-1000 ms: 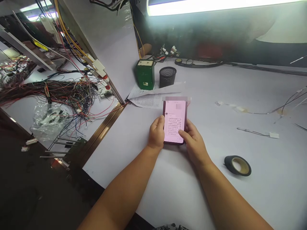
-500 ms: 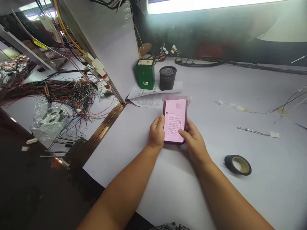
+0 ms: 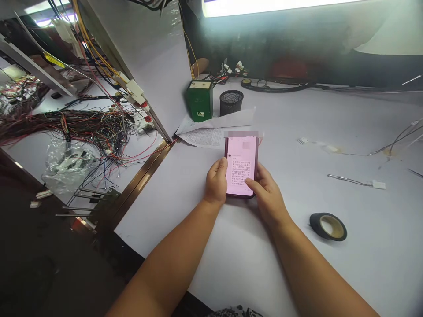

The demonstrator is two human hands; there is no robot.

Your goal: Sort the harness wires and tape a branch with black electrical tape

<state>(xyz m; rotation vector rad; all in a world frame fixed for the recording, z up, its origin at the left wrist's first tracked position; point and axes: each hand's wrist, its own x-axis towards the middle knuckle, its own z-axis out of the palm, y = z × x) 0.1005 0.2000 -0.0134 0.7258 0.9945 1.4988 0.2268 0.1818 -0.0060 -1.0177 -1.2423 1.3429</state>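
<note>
A smartphone (image 3: 240, 158) with a lit pinkish screen full of text is held upright between both hands above the white table. My left hand (image 3: 216, 180) grips its left edge, thumb along the side. On the opposite edge, my right hand (image 3: 269, 193) holds the phone with its thumb on the lower right of the screen. The fingers behind the phone are hidden. Printed paper sheets (image 3: 205, 137) lie just beyond it, one with its edge lifted. To the right of my right hand is a roll of black tape (image 3: 317, 225).
A green box (image 3: 200, 103) and a black mesh cup (image 3: 231, 100) stand at the back. Wires with white connectors (image 3: 378, 184) lie at right. A wire bundle (image 3: 66, 123) and a plastic bag (image 3: 68, 163) are left, past the table's brown edge (image 3: 142, 180).
The loose sheet behind the phone has lifted at its right end and now covers the lower part of the mesh cup. Both hands and the phone stay in place.
</note>
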